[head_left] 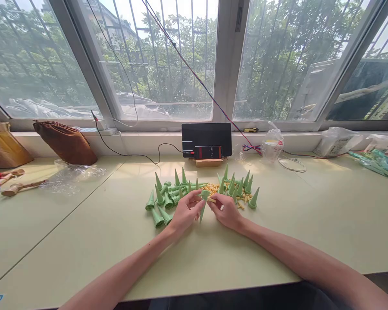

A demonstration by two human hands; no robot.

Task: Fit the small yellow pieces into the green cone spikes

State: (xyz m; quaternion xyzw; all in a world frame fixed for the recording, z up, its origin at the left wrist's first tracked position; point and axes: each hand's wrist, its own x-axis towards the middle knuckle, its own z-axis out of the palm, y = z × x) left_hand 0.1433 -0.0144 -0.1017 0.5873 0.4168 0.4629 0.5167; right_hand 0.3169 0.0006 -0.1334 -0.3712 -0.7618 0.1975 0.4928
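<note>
Between the fingers of my left hand (186, 211) is a green plastic cone (204, 206), its point down and its wide end up. My right hand (225, 210) pinches a small yellow peg (211, 199) close beside the cone's wide end; whether the two touch I cannot tell. Behind my left hand lie several more green cones (158, 218), some on their sides and some upright. Past my right hand, other green cones (254, 199) stand point up. A heap of small yellow pegs (212, 188) lies between the two groups, partly hidden by my hands.
A phone (208, 152) leans on a cardboard stand (209, 163) before a black tablet (207, 133). At the left are wooden toys (22, 187), crumpled clear plastic (74, 174) and a brown drawstring bag (65, 142). A plastic cup (273, 145) and coiled cable (292, 164) sit back right.
</note>
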